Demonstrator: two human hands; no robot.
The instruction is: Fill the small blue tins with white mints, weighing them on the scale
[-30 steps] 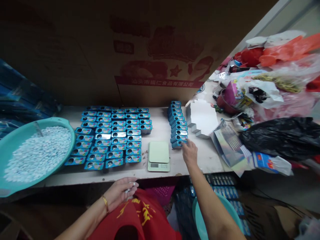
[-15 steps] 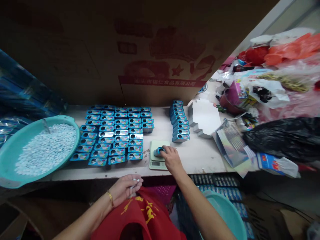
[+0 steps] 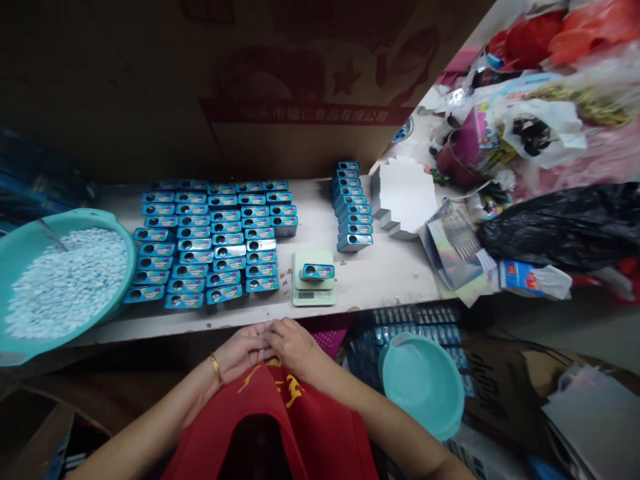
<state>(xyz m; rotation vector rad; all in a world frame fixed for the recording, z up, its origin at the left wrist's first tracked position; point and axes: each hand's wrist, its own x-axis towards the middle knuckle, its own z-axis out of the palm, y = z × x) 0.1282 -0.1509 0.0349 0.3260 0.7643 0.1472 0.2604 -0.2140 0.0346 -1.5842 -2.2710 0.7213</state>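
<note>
I'm cupping my right hand (image 3: 295, 347) over my left hand (image 3: 241, 353) above the table (image 3: 385, 273) edge, and I can't tell whether they're gripping anything (the fingers overlap too closely). The tin (image 3: 317, 271) is sitting apart from me on the scale (image 3: 311, 298), seemingly for weighing, just beside the rows of tins (image 3: 210, 247).

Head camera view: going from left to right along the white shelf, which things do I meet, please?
Teal basin of white candies, rows of blue tins, kitchen scale with one tin on it, column of blue tins, white cardboard sheet, shiny silver bag, black plastic bag.
</note>
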